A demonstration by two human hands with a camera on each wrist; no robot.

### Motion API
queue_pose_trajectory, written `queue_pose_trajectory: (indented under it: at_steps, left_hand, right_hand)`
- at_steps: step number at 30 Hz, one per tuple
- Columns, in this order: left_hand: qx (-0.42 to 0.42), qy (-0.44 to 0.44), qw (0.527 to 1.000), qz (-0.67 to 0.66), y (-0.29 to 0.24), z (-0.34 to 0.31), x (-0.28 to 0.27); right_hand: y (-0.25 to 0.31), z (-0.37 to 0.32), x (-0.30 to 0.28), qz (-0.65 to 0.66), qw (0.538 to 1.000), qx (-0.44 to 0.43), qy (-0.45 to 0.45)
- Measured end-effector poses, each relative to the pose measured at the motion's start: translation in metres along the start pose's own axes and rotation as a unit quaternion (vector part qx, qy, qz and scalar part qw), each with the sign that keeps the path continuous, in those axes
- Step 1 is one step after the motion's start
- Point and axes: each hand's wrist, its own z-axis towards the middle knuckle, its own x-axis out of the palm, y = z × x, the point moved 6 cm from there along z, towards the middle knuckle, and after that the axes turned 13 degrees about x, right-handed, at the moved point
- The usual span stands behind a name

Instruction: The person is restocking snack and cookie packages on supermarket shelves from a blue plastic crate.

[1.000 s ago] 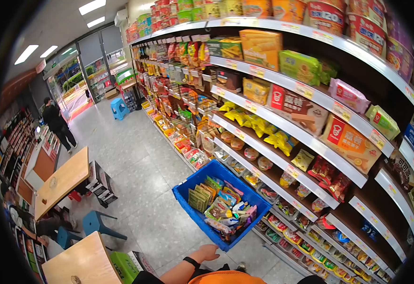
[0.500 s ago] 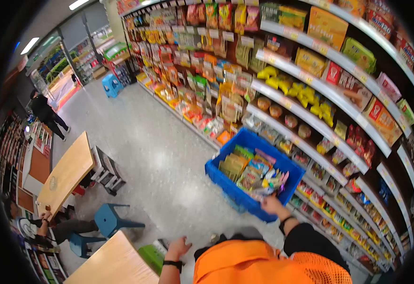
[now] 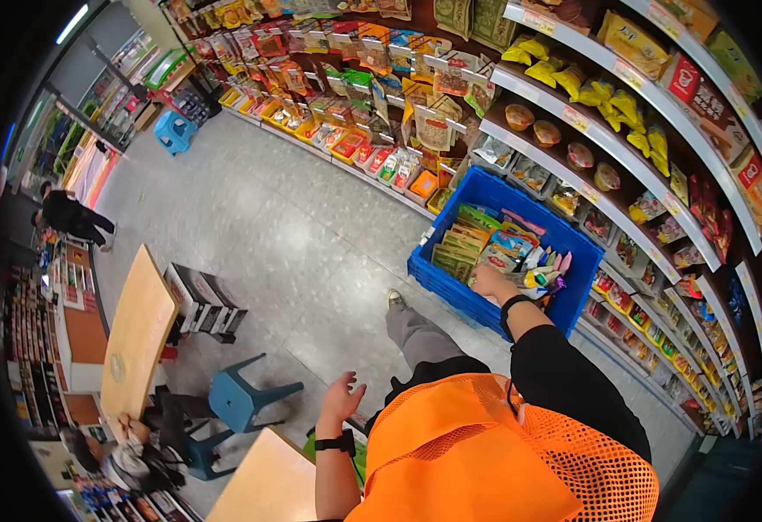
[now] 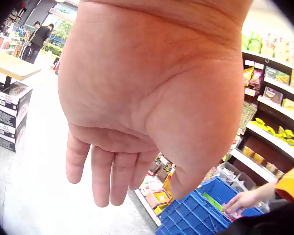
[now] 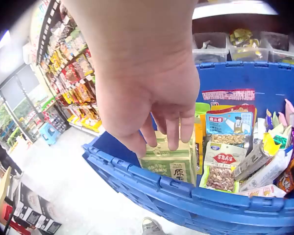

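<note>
Since the earlier frame our right grip [image 3: 492, 283] has moved across the crate [image 5: 225, 203] to the green pack [image 5: 169, 164], under its fingertips; pinching or not, we cannot tell. Our left grip [image 4: 152, 98] hangs loosely spread. The pack looks light, soft, slick; we'd pinch its top edge.

Left hand [image 4: 147, 98] large across view, palm toward camera, fingers pointing down, thumb at lower right. Behind thumb, blue crate [image 4: 191, 215], gridded side showing. Right hand [image 4: 247, 199] reaching over crate, fingertips near bright green item [image 4: 213, 201] inside. Orange garment [image 4: 291, 183] at right edge. Above crate, clear bins [image 4: 230, 171]; higher, shelves with small cups [image 4: 258, 157] and yellow packets [image 4: 279, 133]. Far left, pale wooden surface [image 4: 12, 63], stacked boxes [image 4: 12, 115] below it, people [image 4: 39, 38] beyond.
</note>
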Motion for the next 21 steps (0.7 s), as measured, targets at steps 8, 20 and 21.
queue_pose_trajectory:
  at_steps: [8,20,21]
  left_hand:
    - [-0.025,0.068,0.994,0.082,0.012,0.041,-0.09]
    - [0.137,0.141,0.967,0.165,-0.024,0.223,-0.153]
    - [0.168,0.16,0.956,0.181,-0.031,0.259,-0.159]
  right_hand:
    - [-0.005,0.047,0.059,-0.038,0.999,-0.018,-0.001]
    - [-0.042,0.012,0.124,0.049,0.986,0.154,0.048]
    - [-0.037,0.011,0.116,0.016,0.989,0.141,0.041]
